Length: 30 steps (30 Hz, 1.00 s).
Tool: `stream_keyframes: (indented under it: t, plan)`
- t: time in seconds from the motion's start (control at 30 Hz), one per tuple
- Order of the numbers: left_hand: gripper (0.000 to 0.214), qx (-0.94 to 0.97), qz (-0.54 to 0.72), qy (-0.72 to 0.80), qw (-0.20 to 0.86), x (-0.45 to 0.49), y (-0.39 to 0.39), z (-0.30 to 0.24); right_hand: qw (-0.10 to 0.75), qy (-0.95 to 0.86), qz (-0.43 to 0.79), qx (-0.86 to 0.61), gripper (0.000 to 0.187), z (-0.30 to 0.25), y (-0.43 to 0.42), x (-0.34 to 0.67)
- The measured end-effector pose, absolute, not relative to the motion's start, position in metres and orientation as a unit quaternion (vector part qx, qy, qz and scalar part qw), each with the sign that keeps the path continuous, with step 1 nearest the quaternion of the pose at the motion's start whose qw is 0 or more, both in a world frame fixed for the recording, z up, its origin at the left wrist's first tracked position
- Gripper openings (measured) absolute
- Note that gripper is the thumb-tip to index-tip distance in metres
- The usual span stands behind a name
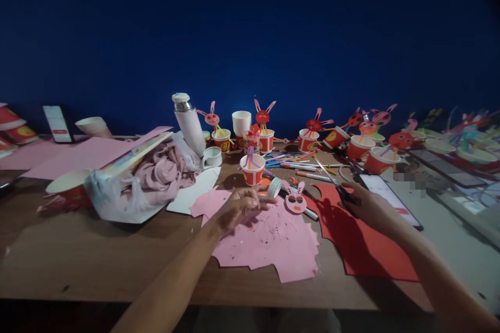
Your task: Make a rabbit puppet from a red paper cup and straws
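Observation:
My left hand [242,207] is over the pink paper [273,249], its fingertips at a small roll of tape [274,187] that they seem to hold tilted. Right of the roll lies a pink rabbit face cut-out [296,201] with dark eyes and long ears. In my right hand [365,202] is a pair of scissors [330,174], blades pointing away and to the left. Below that hand lies a red sheet [351,244] with a curved cut edge. Small paper scraps are scattered over the pink paper.
Red-and-white paper cups [253,170] with paper animal heads stand along the back. Coloured pens [291,158] lie in the middle. A flask [189,122], a white mug [212,157] and a plastic bag with cloth [164,171] are to the left. A phone [386,195] lies at right.

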State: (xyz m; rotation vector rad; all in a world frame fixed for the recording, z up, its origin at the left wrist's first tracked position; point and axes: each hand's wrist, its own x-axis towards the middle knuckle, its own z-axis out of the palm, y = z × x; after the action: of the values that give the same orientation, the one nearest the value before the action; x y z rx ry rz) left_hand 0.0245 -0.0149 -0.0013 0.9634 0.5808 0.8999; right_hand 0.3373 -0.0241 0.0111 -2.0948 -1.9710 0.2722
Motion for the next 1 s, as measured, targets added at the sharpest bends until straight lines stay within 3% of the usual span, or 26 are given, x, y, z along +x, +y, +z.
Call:
stream_keyframes:
  t: [0.2, 0.4, 0.73, 0.87, 1.0]
  plan:
    - [0.007, 0.456, 0.401, 0.284, 0.742, 0.022, -0.014, -0.006, 0.013, -0.655, 0.004, -0.756, 0.034, 0.004, -0.017, 0.338]
    - [0.010, 0.456, 0.399, 0.282, 0.744, 0.018, -0.012, -0.007, 0.005, -0.669, -0.029, -0.743, 0.030, -0.005, -0.010, 0.338]
    - [0.008, 0.477, 0.372, 0.305, 0.736, 0.018, -0.017, -0.002, -0.048, -0.708, 0.021, -0.704, 0.031, 0.012, -0.009, 0.336]
    - [0.008, 0.478, 0.363, 0.313, 0.736, 0.021, -0.018, 0.001, 0.036, -0.688, -0.040, -0.723, 0.030, 0.019, -0.015, 0.320]
    - [0.012, 0.487, 0.384, 0.303, 0.724, 0.025, -0.017, 0.001, 0.243, -0.750, -0.088, -0.608, 0.028, 0.019, -0.024, 0.279]
